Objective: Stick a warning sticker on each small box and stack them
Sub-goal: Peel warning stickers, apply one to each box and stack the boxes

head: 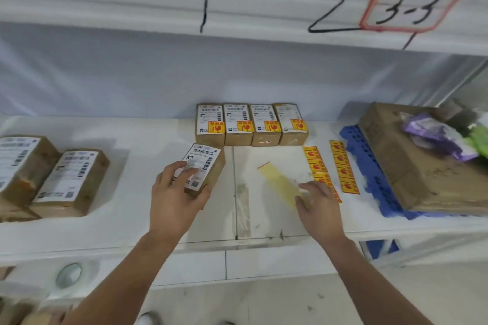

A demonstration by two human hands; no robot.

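where boxes [250, 124] stand, white shelf [118, 219]

White worktop [148, 221] lies bare between the two boxes [50, 179] at far left and the centre. A row of four stickered boxes [250, 124] blocks the far middle. Sticker strips [343, 166] and a blue crate [369, 179] crowd the right.

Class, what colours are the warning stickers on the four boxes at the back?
Yellow with red markings, clearest in the head view.
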